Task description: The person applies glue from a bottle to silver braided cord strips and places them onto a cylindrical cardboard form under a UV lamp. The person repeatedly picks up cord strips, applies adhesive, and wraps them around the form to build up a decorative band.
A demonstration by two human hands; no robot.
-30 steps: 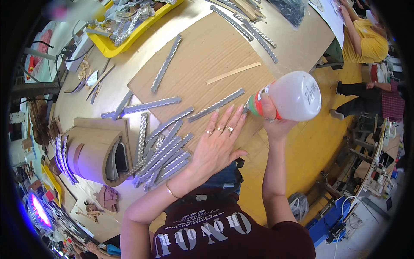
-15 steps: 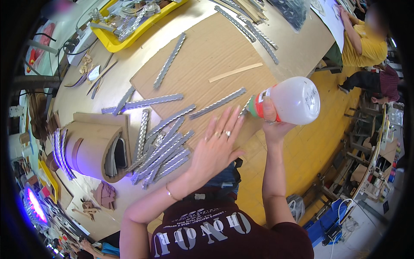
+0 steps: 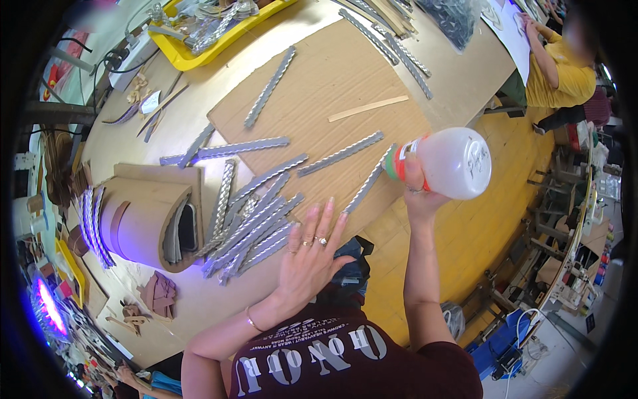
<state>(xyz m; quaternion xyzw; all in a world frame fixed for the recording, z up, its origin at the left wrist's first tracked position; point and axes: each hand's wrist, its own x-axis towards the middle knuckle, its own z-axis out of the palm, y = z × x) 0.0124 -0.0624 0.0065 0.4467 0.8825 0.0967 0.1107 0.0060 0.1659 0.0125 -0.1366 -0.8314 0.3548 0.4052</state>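
Observation:
A translucent white squeeze bottle (image 3: 457,163) with a red band and a green tip is gripped in my right hand (image 3: 424,194), tilted so the tip points left. That tip is at the upper end of a grey strip with a silver braid (image 3: 369,181) on the cardboard sheet (image 3: 312,86). Palm down, my left hand (image 3: 310,258) has its fingers stretched out, its fingertips beside the strip's lower end. Another braided strip (image 3: 340,154) lies just beyond. Left of my left hand, a pile of similar strips (image 3: 256,229) is partly overlapped by its fingers.
A curved brown cardboard form (image 3: 143,223) with braids on it stands at the left. A yellow tray (image 3: 179,58) of parts is at the far left. More strips (image 3: 405,63) and a thin tan strip (image 3: 367,109) lie farther back. A person in yellow (image 3: 561,73) works at far right.
My left hand has drawn back toward me and left, uncovering the braided strip under the bottle's tip. The bottle stays in my right hand, slightly lower.

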